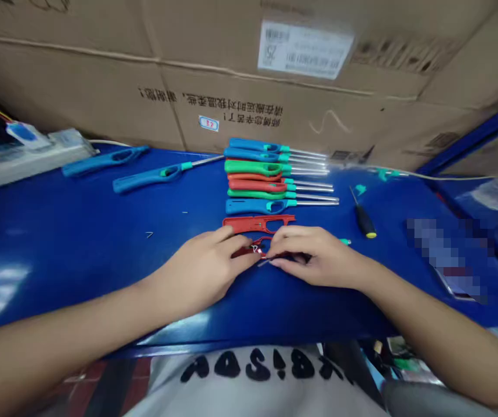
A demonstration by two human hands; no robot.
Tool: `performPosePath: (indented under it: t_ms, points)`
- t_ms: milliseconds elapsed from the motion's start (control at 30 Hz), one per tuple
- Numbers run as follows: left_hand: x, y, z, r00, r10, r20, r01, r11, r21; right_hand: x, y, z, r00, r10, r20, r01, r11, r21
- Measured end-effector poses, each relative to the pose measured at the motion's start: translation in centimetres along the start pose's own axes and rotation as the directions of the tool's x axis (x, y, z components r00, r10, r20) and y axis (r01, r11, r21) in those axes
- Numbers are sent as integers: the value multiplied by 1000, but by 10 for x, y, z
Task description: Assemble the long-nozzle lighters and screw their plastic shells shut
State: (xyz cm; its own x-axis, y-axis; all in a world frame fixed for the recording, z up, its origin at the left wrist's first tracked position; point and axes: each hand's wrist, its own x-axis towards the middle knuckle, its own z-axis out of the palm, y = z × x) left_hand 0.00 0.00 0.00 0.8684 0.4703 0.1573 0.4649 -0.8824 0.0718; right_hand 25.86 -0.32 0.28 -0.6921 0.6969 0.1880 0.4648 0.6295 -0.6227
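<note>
Glossy blue worktop (79, 249). Midway between front and back edges: left hand (200, 269), fingers pinching open red casing (242, 251); right hand (318, 255), fingers clenched at casing, held piece unclear. Beyond: red half-shell (242, 224), screwdriver (365, 221) rightward, coloured lighters (249, 207). Back edge: cardboard (101, 87).

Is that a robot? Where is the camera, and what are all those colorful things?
No robot! These are a person's bare hands, and the one picture comes from a camera on their head, looking down. The left hand holds a red lighter part. The right hand is at its other end; what it pinches is too small to tell. On the blue table lie long lighters, another red part and a screwdriver. Behind stands a cardboard box.
</note>
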Motion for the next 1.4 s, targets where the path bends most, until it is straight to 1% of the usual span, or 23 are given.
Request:
performPosePath:
  t_ms: [67,100,167,200,233,267,300,333,367,433,500,567,700,867,967,1033,1100,1133,1200,1233,1300,1367,1400]
  points:
    - [0,0,0,1000,2,5,-2,1000,4,1,-3,-3,994,-84,71,81,996,49]
    - [1,-1,0,1000,1,8,-1,1000,5,2,-3,-5,991,-109,75,104,993,60]
    - [1,-1,0,1000,-3,15,3,1000,2,2,0,-10,992,-125,30,123,990,68]
    - [1,-1,0,1000,-5,20,5,1000,-3,2,3,-15,993,-113,-29,115,992,55]
    - [0,-1,1,1000,-7,24,7,1000,-5,2,9,-21,989,-87,-118,90,996,18]
    - [0,-1,1,1000,-8,28,9,1000,-5,1,17,-29,970,-54,-237,44,998,-47]
    - [0,-2,1,1000,-8,28,8,1000,-2,-1,26,-38,930,-27,-365,-25,990,-138]
    - [0,-2,1,1000,-7,28,7,1000,4,-4,38,-49,870,-8,-492,-122,965,-231]
    - [-1,-2,2,1000,-5,28,4,1000,11,-9,50,-60,810,14,-586,-239,921,-308]
    - [-1,-2,2,1000,-1,27,0,1000,22,-20,75,-82,740,116,-662,-465,799,-381]
    - [-2,-2,1,999,2,33,-3,1000,27,-34,98,-99,677,308,-669,-663,651,-370]
    - [-2,-2,0,999,2,42,-3,1000,30,-46,115,-109,630,391,-671,-731,589,-343]
    - [-2,-2,0,999,3,55,-5,999,31,-57,131,-114,579,508,-638,-794,529,-300]
    - [-2,-3,0,999,4,46,-5,999,38,-56,130,-115,531,571,-626,-833,487,-263]
    - [-2,-3,-1,999,6,39,-7,999,43,-53,120,-116,521,543,-659,-835,487,-258]
    - [-2,-3,-1,999,2,39,-4,999,44,-49,110,-116,523,483,-703,-812,533,-238]
    - [-2,-3,0,999,0,45,-2,999,42,-42,96,-113,517,433,-738,-763,623,-170]
    - [-2,-3,0,999,-2,47,0,999,40,-37,89,-110,511,436,-741,-731,674,-108]
    - [-1,-3,-1,999,-9,51,7,999,36,-28,74,-103,502,511,-698,-631,768,109]
    - [-1,-3,-1,999,-13,53,12,999,34,-24,66,-98,518,548,-656,-577,791,205]
    - [-1,-3,-1,998,-23,60,21,999,29,-17,52,-89,603,597,-529,-518,797,310]
    - [-1,-3,-1,997,-28,68,27,999,22,-13,41,-81,696,627,-349,-534,778,332]
    - [-1,-3,-1,997,-30,69,29,999,17,-12,38,-78,731,634,-254,-551,767,328]
